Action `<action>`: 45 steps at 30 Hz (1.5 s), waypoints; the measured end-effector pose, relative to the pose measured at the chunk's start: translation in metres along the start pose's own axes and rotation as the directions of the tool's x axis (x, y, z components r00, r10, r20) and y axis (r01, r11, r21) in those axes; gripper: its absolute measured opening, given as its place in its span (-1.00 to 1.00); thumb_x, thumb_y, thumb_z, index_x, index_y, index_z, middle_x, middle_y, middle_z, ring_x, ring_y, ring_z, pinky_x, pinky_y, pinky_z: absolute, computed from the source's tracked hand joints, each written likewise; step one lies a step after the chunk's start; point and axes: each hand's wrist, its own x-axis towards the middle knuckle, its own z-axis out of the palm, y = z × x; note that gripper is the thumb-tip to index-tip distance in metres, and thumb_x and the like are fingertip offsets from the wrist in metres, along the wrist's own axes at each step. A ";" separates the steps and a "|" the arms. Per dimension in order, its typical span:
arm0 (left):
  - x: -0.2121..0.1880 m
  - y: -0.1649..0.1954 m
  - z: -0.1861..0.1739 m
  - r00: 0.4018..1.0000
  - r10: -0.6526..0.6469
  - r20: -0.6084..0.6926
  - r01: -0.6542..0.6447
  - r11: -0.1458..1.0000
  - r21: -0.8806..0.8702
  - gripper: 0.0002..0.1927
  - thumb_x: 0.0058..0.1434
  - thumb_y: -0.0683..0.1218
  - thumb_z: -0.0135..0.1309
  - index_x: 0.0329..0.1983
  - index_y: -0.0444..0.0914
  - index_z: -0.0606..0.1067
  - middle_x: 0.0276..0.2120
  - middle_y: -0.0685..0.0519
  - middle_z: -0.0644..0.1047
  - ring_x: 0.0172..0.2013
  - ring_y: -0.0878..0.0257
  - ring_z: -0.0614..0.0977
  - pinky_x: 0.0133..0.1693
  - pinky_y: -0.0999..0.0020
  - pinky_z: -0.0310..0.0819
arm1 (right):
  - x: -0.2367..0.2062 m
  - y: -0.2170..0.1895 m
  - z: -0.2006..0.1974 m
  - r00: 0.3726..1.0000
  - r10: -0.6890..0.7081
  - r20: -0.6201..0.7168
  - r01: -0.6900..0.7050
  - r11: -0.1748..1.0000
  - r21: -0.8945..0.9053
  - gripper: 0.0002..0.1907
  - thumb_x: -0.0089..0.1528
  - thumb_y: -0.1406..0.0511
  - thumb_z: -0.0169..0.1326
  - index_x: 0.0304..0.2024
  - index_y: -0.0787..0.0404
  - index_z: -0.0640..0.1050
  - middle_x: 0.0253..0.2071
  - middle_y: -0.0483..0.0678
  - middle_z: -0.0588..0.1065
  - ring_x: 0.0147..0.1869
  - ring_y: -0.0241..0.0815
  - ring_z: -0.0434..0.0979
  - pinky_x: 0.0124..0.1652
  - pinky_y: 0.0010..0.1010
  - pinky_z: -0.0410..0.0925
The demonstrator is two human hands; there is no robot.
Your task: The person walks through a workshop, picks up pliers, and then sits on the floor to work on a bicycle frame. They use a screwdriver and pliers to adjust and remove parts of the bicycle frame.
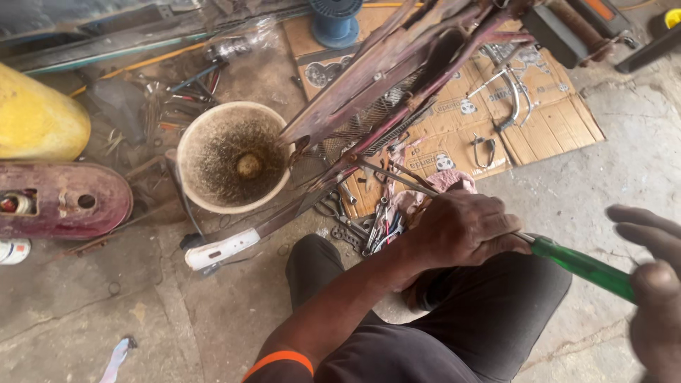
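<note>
Gripping screwdriver (496,225): left hand (461,228) closed on shaft | right hand (649,284) on green handle, frame-cut | tip hidden

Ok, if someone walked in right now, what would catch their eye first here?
Probably the hands: the left hand grips the metal shaft of a green-handled screwdriver, and the right hand holds its handle at the right edge. Next, the dark red bicycle frame slanting across the middle, with a dirty cream bowl left of it.
</note>
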 end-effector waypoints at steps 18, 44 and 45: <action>-0.016 -0.020 -0.011 0.992 0.003 0.123 0.005 0.998 -0.068 -0.67 0.25 0.19 0.20 -0.22 -0.14 0.59 -0.40 0.14 0.57 -0.42 0.24 0.65 -0.37 0.32 0.53 | -0.016 0.090 0.022 0.900 -0.418 -0.123 0.431 0.896 0.108 -0.68 0.65 0.25 -0.20 0.18 0.40 0.45 0.03 0.18 0.55 0.03 -0.02 0.65 0.02 -0.47 0.53; -0.123 -0.121 -0.119 0.617 -0.746 -0.251 0.751 0.464 0.471 -0.41 0.07 0.38 0.30 -0.30 -0.23 0.53 -0.41 -0.01 0.60 -0.42 0.10 0.64 -0.30 0.09 0.50 | 0.208 -0.090 0.052 0.690 -0.261 0.676 0.634 0.669 -0.389 -0.69 0.03 0.18 0.39 -0.22 0.14 0.68 -0.53 -0.03 0.54 -0.47 -0.15 0.57 -0.38 -0.32 0.41; -0.121 -0.120 -0.120 0.633 -0.723 -0.276 0.743 0.468 0.479 -0.40 0.07 0.40 0.27 -0.31 -0.22 0.53 -0.40 0.00 0.60 -0.42 0.11 0.65 -0.30 0.12 0.51 | 0.213 -0.093 0.054 0.698 -0.280 0.659 0.621 0.696 -0.362 -0.70 0.04 0.20 0.39 -0.22 0.16 0.68 -0.48 -0.03 0.56 -0.42 -0.18 0.59 -0.35 -0.36 0.43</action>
